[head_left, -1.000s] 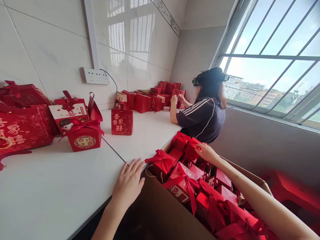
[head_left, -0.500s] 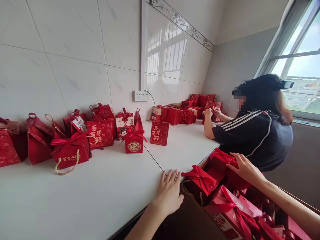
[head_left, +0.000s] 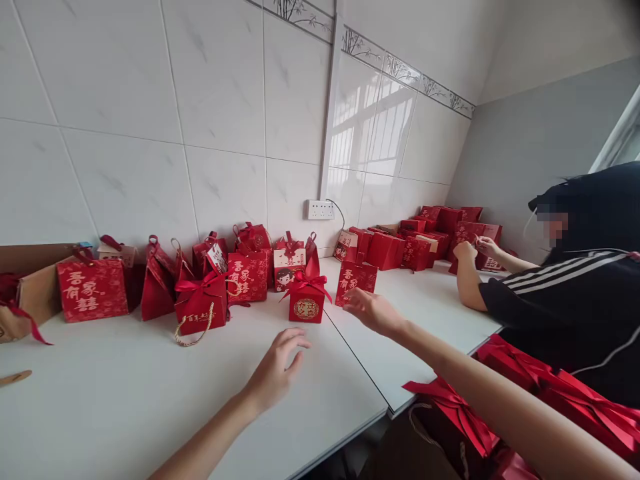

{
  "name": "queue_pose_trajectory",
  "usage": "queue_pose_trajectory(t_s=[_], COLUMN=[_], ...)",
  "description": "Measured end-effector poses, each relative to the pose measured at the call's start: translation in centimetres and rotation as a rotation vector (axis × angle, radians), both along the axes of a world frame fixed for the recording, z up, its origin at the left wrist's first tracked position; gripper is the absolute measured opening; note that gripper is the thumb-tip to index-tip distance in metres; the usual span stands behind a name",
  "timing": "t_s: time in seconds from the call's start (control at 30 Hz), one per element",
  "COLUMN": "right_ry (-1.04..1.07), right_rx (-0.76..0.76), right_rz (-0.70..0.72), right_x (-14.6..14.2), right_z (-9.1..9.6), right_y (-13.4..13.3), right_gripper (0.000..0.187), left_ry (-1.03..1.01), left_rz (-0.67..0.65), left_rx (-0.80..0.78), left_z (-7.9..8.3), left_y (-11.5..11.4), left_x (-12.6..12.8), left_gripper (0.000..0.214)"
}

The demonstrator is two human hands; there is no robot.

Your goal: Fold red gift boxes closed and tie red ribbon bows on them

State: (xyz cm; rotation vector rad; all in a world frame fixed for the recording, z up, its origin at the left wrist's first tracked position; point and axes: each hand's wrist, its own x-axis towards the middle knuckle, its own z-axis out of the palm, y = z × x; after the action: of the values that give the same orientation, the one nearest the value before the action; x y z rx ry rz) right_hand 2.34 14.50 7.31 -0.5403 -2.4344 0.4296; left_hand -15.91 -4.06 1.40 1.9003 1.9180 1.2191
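My left hand (head_left: 279, 367) hovers over the white table (head_left: 165, 400) with its fingers loosely bent and nothing in them. Just beyond it stands a small red gift box (head_left: 307, 309) with a ribbon bow and a round gold emblem. To the right, my right hand (head_left: 376, 312) reaches over the table, fingers stretched out and holding nothing. Its fingertips overlap the lower edge of an upright red gift box (head_left: 357, 275) with pale lettering; whether they touch it I cannot tell. Behind my left hand is a red box (head_left: 201, 303) with a bow and gold rope handle.
More red gift boxes (head_left: 95, 290) line the tiled wall, with another cluster (head_left: 387, 250) farther right. A co-worker (head_left: 565, 300) sits at the right, hands on a red box. Bow-topped red boxes (head_left: 463, 417) fill the lower right, below the table edge. A cardboard box (head_left: 43, 290) stands far left.
My right hand has left the bow-topped boxes at the lower right and now reaches over the table. My left hand has lifted off the table edge and moved left. The view has turned left.
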Motion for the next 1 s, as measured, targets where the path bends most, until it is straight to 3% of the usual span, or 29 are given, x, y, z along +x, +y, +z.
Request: queue_pose_trajectory(t_s=[0.13, 0.23, 0.33, 0.47, 0.6, 0.73, 0.8, 0.87, 0.93, 1.0], right_ry=[0.139, 0.191, 0.28, 0.38, 0.348, 0.325, 0.296, 0.283, 0.35, 0.465], right_rx=[-0.1, -0.249, -0.422, -0.332, -0.157, -0.04, -0.102, -0.257, -0.473, -0.643], right_rz=[0.017, 0.082, 0.181, 0.251, 0.403, 0.492, 0.553, 0.637, 0.695, 0.66], right_x=[-7.0, -10.1, -12.5, -15.2, -15.7, -14.3, -13.8, -13.4, -13.1, -13.0], right_z=[-1.9, -3.5, -4.7, -6.1, -6.9, -6.6, -6.2, -5.9, -5.6, -5.3], right_y=[1.2, 2.2, 1.6, -1.8, -5.2, -5.9, -5.8, -5.9, -6.2, -6.7], right_gripper=[0.093, 0.096, 0.098, 0.114, 0.108, 0.106, 0.108, 0.103, 0.08, 0.048], left_ry=[0.146, 0.209, 0.025, -0.194, -0.281, -0.33, -0.33, -0.299, -0.259, -0.229], left_rz=[0.134, 0.19, 0.278, 0.434, 0.535, 0.489, 0.487, 0.528, 0.559, 0.564], left_rx=[0.197, 0.27, 0.306, 0.36, 0.387, 0.374, 0.383, 0.411, 0.432, 0.434], left_z=[-0.3, 0.3, 0.6, 0.5, 0.7, 1.2, 1.5, 1.6, 1.6, 1.5], left_y=[-1.5, -1.9, -1.8, -1.4, -1.7, -1.9, -1.8, -1.7, -1.6, -1.6], left_x=[-4.1, -6.3, -8.0, -9.0, -9.0, -8.1, -7.6, -7.2, -6.8, -6.5], left_gripper=[0.024, 0.023, 0.019, 0.02, 0.027, 0.026, 0.024, 0.021, 0.022, 0.024])
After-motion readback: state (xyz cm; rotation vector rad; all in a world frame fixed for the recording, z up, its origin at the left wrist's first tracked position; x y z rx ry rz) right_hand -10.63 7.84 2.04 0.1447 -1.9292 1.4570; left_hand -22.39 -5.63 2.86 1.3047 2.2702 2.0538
